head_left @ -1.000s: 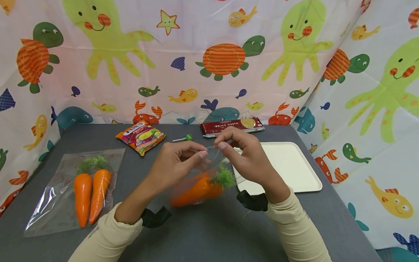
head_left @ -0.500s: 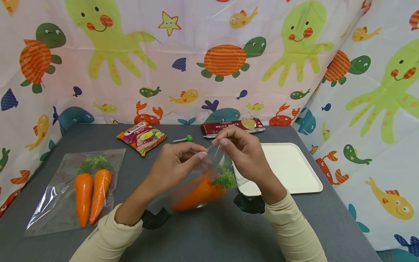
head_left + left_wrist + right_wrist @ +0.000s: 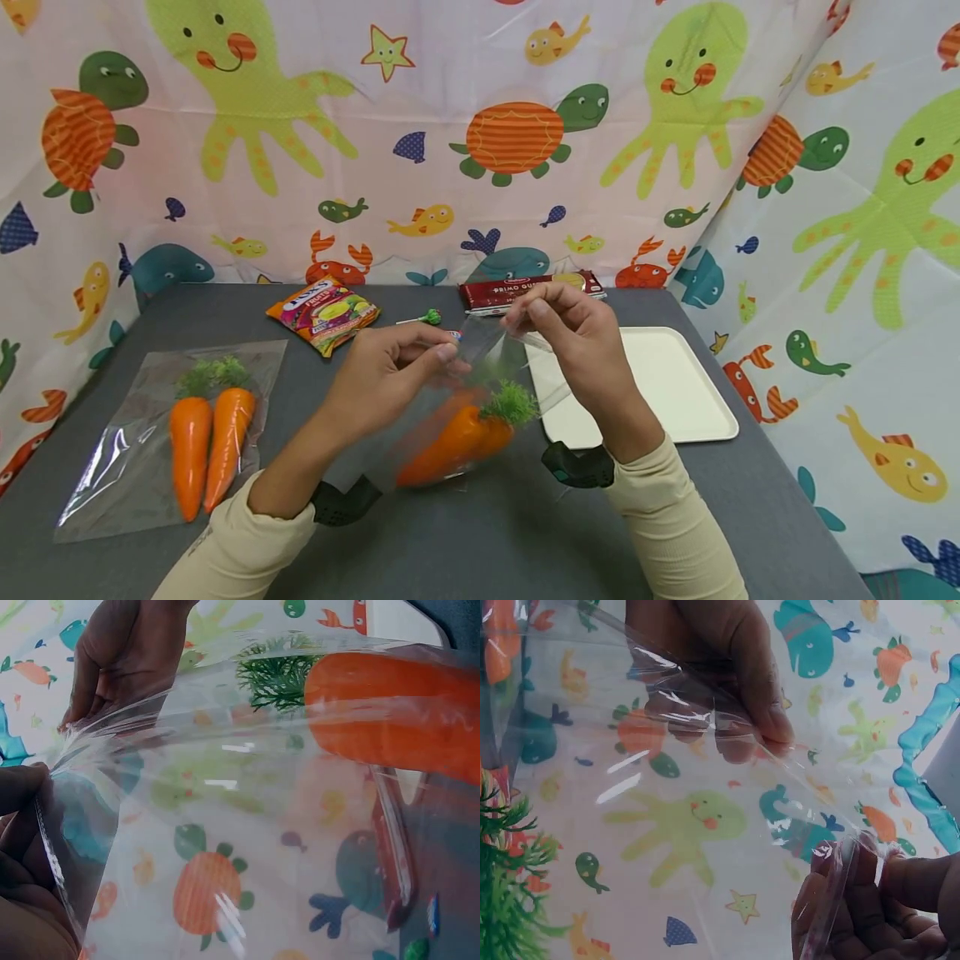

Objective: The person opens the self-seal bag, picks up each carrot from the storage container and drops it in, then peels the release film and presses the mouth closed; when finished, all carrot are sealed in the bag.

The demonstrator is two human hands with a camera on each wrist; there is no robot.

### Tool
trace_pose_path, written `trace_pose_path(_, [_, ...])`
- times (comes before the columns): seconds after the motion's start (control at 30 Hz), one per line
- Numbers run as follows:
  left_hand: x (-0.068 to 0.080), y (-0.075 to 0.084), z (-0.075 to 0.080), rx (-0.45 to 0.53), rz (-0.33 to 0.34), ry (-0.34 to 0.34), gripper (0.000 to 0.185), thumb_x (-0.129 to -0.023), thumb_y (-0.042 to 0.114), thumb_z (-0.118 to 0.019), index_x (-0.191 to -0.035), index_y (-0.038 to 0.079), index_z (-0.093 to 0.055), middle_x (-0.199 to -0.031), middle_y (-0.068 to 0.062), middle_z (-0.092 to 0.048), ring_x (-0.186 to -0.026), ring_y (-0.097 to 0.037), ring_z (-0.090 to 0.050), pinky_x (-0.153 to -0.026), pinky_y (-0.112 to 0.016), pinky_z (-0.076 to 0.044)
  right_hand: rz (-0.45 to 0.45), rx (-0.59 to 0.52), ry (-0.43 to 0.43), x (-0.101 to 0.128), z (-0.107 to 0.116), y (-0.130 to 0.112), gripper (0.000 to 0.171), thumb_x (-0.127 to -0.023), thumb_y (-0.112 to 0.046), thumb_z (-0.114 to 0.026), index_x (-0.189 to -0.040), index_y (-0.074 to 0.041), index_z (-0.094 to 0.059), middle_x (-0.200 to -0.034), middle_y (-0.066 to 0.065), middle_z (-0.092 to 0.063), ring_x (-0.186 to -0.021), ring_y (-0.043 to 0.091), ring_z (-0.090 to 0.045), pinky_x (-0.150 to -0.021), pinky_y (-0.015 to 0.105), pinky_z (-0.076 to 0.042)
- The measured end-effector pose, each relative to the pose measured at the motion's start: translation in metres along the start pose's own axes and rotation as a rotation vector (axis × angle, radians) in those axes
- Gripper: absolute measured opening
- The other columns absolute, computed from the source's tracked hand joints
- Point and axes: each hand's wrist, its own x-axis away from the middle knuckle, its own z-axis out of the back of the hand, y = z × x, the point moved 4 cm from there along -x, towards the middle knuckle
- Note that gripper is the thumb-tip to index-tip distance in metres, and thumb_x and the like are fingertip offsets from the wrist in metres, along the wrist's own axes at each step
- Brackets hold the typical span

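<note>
A clear plastic bag (image 3: 225, 765) is stretched between both hands, above the middle of the table. Inside it hang glossy orange carrots (image 3: 461, 442) with feathery green tops (image 3: 510, 404). My left hand (image 3: 390, 371) pinches one side of the bag's top edge between thumb and fingers. On the other side, my right hand (image 3: 581, 354) pinches the film with thumb and forefinger. In the right wrist view, the right hand (image 3: 885, 900) grips a folded strip of the edge, while the left hand (image 3: 712, 660) shows through the film.
At left lies another clear bag (image 3: 135, 433) with two carrots (image 3: 210, 450). A candy bag (image 3: 324, 312), a green lollipop (image 3: 431, 317) and a dark red biscuit pack (image 3: 487, 296) lie at the back. A cream tray (image 3: 675, 383) is at right, before a printed curtain (image 3: 450, 50).
My hands have drawn apart, the left one leftward and the right one rightward. The bag's top edge is now spread wider between them, with the carrots still hanging below.
</note>
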Motion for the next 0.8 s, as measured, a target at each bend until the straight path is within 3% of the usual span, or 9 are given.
trace_pose_path(0.23, [-0.001,-0.001,0.002,-0.002,-0.007,0.011,0.015,-0.095,-0.001,-0.061,-0.107,-0.004,-0.067,-0.089,-0.009,-0.074,-0.078,-0.017,-0.072,-0.072,-0.033,-0.058,0.004,-0.013,0.025,0.001,0.005,-0.001,0.016,-0.099,-0.003,-0.055,-0.104,0.011,-0.059,-0.088,0.006,-0.067,-0.086,0.022,-0.065,-0.087,0.036,-0.053])
trace_pose_path(0.43, [-0.002,0.003,0.007,-0.017,0.010,0.028,0.014,-0.095,0.002,-0.061,-0.106,-0.003,-0.068,-0.089,-0.008,-0.074,-0.077,-0.018,-0.073,-0.072,-0.033,-0.058,0.077,0.027,-0.002,0.006,0.009,-0.004,0.015,-0.095,0.004,-0.058,-0.108,0.009,-0.064,-0.094,0.009,-0.068,-0.088,0.022,-0.066,-0.085,0.035,-0.054])
trace_pose_path(0.67, [-0.002,0.006,0.011,-0.035,0.020,0.031,0.013,-0.095,0.001,-0.062,-0.105,-0.002,-0.068,-0.089,-0.007,-0.074,-0.078,-0.018,-0.073,-0.073,-0.033,-0.057,0.179,0.202,-0.010,0.011,0.009,-0.009,0.020,-0.092,0.006,-0.063,-0.110,0.007,-0.069,-0.102,0.012,-0.068,-0.095,0.024,-0.064,-0.087,0.032,-0.053])
trace_pose_path(0.8, [-0.003,0.008,0.013,-0.053,-0.004,0.036,0.013,-0.094,0.000,-0.062,-0.105,-0.003,-0.068,-0.088,-0.008,-0.074,-0.076,-0.017,-0.072,-0.072,-0.033,-0.058,0.300,0.387,0.027,0.011,0.009,-0.013,0.022,-0.086,0.012,-0.067,-0.106,0.006,-0.071,-0.102,0.010,-0.070,-0.094,0.021,-0.064,-0.082,0.027,-0.054])
